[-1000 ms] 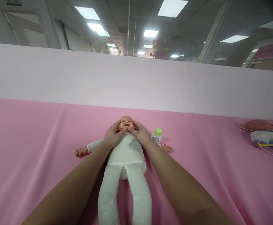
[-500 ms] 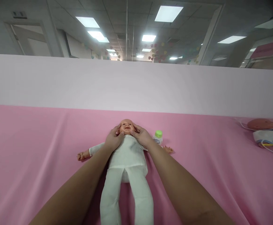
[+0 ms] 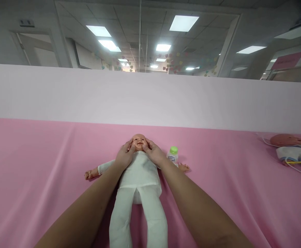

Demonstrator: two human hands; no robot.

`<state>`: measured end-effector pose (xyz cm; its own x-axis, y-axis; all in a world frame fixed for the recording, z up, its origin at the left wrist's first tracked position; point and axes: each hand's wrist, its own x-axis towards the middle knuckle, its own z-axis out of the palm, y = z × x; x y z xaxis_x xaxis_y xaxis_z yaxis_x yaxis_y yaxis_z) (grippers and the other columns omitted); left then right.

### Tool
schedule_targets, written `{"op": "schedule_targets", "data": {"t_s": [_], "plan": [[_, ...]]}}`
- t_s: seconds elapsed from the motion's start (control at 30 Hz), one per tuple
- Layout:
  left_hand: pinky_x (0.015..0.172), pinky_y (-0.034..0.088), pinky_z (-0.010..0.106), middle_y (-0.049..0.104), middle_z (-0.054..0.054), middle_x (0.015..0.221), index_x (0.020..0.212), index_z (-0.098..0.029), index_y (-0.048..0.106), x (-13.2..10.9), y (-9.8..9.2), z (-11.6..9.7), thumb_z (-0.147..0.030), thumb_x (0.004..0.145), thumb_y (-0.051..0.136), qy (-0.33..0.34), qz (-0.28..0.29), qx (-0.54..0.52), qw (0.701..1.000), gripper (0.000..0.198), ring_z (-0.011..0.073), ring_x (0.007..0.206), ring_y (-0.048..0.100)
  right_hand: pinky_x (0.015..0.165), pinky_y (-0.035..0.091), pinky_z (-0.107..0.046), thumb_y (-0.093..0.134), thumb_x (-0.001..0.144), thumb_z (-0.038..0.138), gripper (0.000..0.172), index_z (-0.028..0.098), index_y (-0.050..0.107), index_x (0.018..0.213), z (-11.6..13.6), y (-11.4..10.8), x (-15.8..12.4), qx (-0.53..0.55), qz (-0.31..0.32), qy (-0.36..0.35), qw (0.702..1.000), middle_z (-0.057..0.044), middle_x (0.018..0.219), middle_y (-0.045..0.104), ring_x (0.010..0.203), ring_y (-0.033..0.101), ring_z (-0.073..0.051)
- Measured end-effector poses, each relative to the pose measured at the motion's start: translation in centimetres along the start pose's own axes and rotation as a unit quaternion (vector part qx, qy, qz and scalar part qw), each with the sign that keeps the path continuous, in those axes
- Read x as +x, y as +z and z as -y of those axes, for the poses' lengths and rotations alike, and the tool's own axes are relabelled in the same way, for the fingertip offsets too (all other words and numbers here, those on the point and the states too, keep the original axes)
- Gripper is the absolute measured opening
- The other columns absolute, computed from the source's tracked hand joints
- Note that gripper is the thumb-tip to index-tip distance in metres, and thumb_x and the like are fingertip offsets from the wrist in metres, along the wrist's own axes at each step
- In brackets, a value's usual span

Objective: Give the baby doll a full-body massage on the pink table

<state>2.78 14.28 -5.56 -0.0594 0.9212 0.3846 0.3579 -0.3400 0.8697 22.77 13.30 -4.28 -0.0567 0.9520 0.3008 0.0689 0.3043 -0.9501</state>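
A baby doll [image 3: 140, 172] in a white cloth suit lies on its back, face up, with its arms spread to the sides. My left hand [image 3: 125, 155] cups one side of the doll's head, its thumb on the lower cheek beside the mouth. Mirroring it, my right hand [image 3: 154, 153] holds the other side, thumb against the other cheek. The fingers of both hands reach round the sides of the head and are partly hidden. Just right of my right wrist stands a small clear bottle [image 3: 172, 155] with a green cap, near the doll's outstretched hand.
A pink sheet [image 3: 49, 155] with a few folds covers the surface. Along the back runs a low white wall [image 3: 150, 98], with glass above it. At the far right lies a second doll [image 3: 287, 140] with white and blue cloth and thin white cords.
The camera view has tilted up slightly, so everything sits a bit lower. My thumbs have slid slightly up along the doll's cheeks. Both hands stay on its head.
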Motion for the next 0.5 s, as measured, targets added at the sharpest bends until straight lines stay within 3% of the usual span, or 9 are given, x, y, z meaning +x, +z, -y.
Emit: {"op": "schedule_targets", "data": {"t_s": [0.13, 0.33, 0.5], "plan": [[0.098, 0.054, 0.041, 0.064, 0.015, 0.141, 0.151, -0.028, 0.056, -0.2, 0.1, -0.3, -0.050, 0.083, 0.077, -0.011, 0.012, 0.051, 0.999, 0.075, 0.0280, 0.104, 0.072, 0.112, 0.049, -0.051, 0.090, 0.070, 0.053, 0.090, 0.031, 0.054, 0.150, -0.1, 0.6, -0.2, -0.059, -0.022, 0.005, 0.998, -0.008, 0.137, 0.070, 0.123, 0.067, -0.031], [0.102, 0.053, 0.041, 0.069, 0.012, 0.136, 0.148, -0.026, 0.059, -0.1, 0.1, -0.1, -0.042, 0.084, 0.077, 0.023, 0.003, 0.034, 0.999, 0.068, 0.0285, 0.113, 0.071, 0.120, 0.043, -0.045, 0.085, 0.078, 0.038, 0.081, 0.029, 0.053, 0.152, -1.5, 0.3, 0.6, -0.026, -0.005, -0.010, 1.000, -0.006, 0.149, 0.062, 0.134, 0.061, -0.027], [0.114, 0.045, 0.045, 0.065, 0.011, 0.144, 0.151, -0.025, 0.055, 0.3, 0.2, 0.4, -0.041, 0.094, 0.063, 0.014, 0.013, 0.041, 0.999, 0.060, 0.0282, 0.129, 0.063, 0.123, 0.040, -0.043, 0.079, 0.084, 0.043, 0.077, 0.026, 0.050, 0.154, -1.9, -0.3, 0.9, 0.065, 0.041, 0.006, 0.997, -0.004, 0.154, 0.057, 0.140, 0.056, -0.025]]}}
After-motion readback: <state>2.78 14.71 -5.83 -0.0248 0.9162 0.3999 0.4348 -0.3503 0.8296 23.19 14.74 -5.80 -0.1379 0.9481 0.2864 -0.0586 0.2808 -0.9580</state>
